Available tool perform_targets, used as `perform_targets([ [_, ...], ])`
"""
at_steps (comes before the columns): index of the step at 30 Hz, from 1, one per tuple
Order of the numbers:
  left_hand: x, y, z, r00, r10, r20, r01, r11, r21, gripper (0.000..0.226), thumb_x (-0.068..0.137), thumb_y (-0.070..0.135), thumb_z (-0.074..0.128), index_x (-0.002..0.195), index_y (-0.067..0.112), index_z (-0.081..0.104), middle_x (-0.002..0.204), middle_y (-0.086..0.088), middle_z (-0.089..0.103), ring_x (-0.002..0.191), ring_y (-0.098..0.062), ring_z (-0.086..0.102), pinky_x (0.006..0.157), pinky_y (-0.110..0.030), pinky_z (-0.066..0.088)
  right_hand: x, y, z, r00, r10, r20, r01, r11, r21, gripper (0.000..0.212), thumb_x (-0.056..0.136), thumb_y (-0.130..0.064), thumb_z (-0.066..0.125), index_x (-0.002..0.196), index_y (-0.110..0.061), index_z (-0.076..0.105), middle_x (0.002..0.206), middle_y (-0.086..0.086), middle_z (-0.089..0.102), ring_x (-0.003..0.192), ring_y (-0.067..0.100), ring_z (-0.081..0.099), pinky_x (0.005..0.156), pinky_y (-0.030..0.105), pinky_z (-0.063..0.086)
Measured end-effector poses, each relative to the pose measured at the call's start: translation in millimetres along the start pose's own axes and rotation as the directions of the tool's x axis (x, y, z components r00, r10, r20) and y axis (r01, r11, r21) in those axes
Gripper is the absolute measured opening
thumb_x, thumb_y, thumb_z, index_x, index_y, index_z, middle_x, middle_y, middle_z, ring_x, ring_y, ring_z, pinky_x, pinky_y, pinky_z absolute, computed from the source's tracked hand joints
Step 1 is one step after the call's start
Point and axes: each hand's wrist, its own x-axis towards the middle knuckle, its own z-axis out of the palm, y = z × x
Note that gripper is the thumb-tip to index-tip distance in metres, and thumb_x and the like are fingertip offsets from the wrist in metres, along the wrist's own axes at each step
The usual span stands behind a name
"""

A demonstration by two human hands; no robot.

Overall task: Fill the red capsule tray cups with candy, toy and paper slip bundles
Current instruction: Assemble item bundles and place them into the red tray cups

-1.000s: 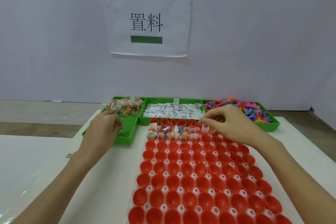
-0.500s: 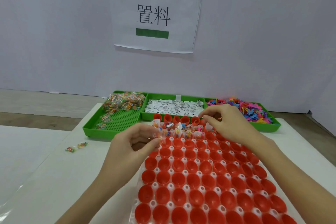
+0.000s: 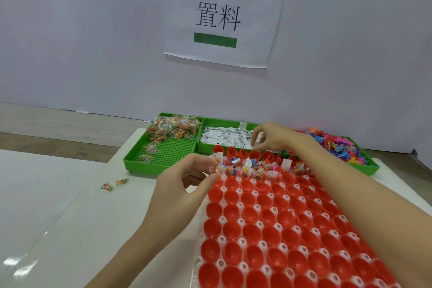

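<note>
A red capsule tray (image 3: pixel 275 222) with many cups lies in front of me. One row near its far end holds candy, toy and slip bundles (image 3: pixel 252 170). My left hand (image 3: pixel 187 184) pinches a small candy packet (image 3: pixel 216 168) over the left end of that row. My right hand (image 3: pixel 278 135) reaches over the green tray of white paper slips (image 3: pixel 224 137), fingertips curled down onto the slips; whether a slip is held is hidden. Candy packets (image 3: pixel 174 127) fill the left green tray, coloured plastic toys (image 3: pixel 336 145) the right one.
Two loose candy packets (image 3: pixel 114 184) lie on the white table left of the red tray. A wall with a printed paper sign (image 3: pixel 222 16) stands right behind the green trays. A second white table surface (image 3: pixel 35 194) adjoins on the left.
My left hand came from the candy tray with a packet to the tray's filled row. My right hand moved from that row back to the paper slip tray.
</note>
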Motion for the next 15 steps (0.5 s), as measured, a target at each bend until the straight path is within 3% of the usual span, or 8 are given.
perform_targets([
  [4, 1, 2, -1, 1.000, -0.009, 0.004, 0.009, 1.000, 0.009, 0.021, 0.089, 0.008, 0.077, 0.098, 0.027, 0.074, 0.089, 0.004, 0.075, 0.082, -0.019, 0.072, 0.078, -0.036, 0.061, 4, 4, -2, 0.997, 0.061, 0.052, -0.060, 0.998, -0.030, 0.007, 0.090, -0.024, 0.077, 0.090, -0.018, 0.073, 0.090, -0.010, 0.061, 0.081, 0.007, 0.057, 0.079, 0.027, 0.045],
  [9, 1, 4, -2, 0.999, -0.052, 0.007, 0.052, 0.998, -0.033, 0.020, 0.088, 0.007, 0.077, 0.098, 0.024, 0.075, 0.089, 0.003, 0.076, 0.082, -0.019, 0.072, 0.079, -0.035, 0.061, -1, 5, -3, 0.999, 0.046, 0.025, -0.048, 0.997, 0.063, 0.011, 0.087, -0.021, 0.080, 0.093, -0.015, 0.073, 0.085, -0.007, 0.066, 0.080, 0.013, 0.063, 0.064, 0.020, 0.046],
  [15, 1, 8, -2, 0.994, -0.107, 0.020, 0.108, 0.992, -0.061, 0.018, 0.088, 0.007, 0.078, 0.098, 0.021, 0.076, 0.090, 0.002, 0.077, 0.082, -0.018, 0.073, 0.080, -0.035, 0.061, -11, 10, -7, 0.991, 0.050, -0.121, -0.027, 0.981, 0.190, 0.009, 0.085, -0.019, 0.082, 0.091, -0.013, 0.079, 0.090, 0.001, 0.077, 0.091, 0.018, 0.071, 0.081, 0.029, 0.055],
])
